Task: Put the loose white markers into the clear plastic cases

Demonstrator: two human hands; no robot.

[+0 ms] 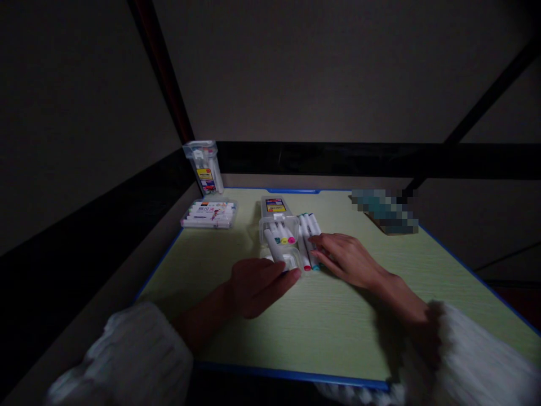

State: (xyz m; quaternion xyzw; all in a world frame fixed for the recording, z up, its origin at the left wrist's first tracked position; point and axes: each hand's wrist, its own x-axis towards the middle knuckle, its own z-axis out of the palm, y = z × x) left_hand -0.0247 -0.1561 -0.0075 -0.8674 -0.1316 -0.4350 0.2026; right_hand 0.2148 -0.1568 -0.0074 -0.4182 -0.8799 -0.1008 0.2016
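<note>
A white marker [273,243] is pinched in my left hand [262,285], its far end at the mouth of a clear plastic marker case [264,211]. The case lies on its side with its hinged lid [298,260] folded down toward me. Inside it, several white markers show coloured ends, among them pink, yellow and green. Just right of the case, a small row of loose white markers [307,234] lies on the table. My right hand [344,256] rests over that row with its fingertips touching a marker; whether it grips one is hard to see.
The table [270,338] has a pale green top and blue edging. At its back left corner stands another clear marker case [206,169]; in front lies a flat box of markers [210,214]. A blurred-out, pixelated object [384,210] lies at right. Walls rise behind and to the left.
</note>
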